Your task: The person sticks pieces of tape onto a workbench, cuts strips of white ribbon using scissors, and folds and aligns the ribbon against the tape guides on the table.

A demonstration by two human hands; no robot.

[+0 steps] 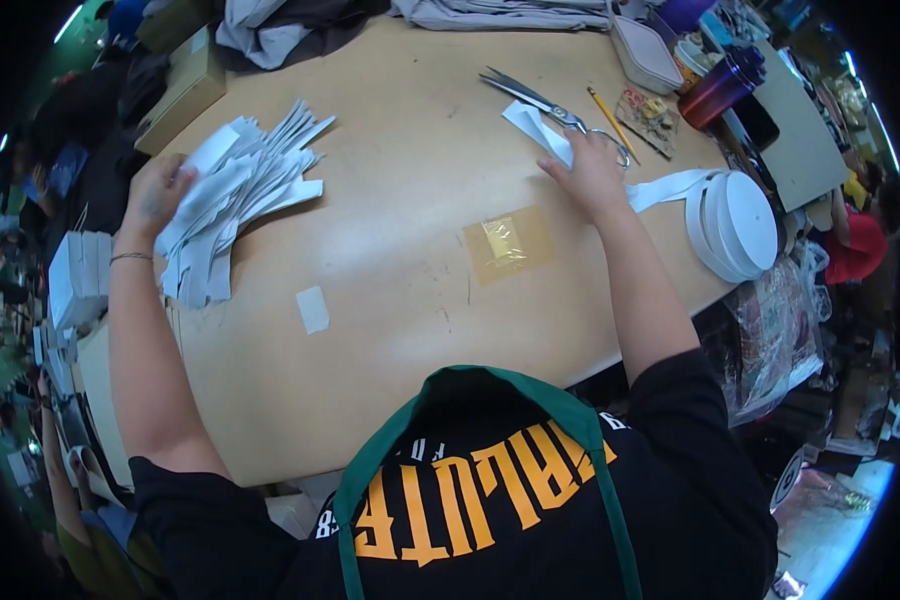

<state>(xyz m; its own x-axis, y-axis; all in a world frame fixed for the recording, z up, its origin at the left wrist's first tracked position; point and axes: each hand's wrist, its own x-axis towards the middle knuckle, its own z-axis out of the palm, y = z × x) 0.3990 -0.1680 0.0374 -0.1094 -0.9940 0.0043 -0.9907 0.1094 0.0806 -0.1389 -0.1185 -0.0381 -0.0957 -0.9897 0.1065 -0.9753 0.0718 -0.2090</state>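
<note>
At the left of the table, my left hand (158,196) is at the outer edge of a fanned pile of white strips (240,190); its fingers curl at the pile and the fingertips are partly hidden. On the right, my right hand (590,172) lies over the handles of silver scissors (530,96), whose blades are parted and point to the upper left. The white tape end (542,128) shows beside its thumb and forefinger. Behind that hand the tape runs to white rolls (740,225) at the table's right edge.
A pencil (613,122), a small clear bag (650,115), a dark red bottle (720,88) and a lidded box (645,55) stand at the upper right. A taped patch (508,245) and a white piece (312,310) mark the table. White boxes (78,275) are stacked left.
</note>
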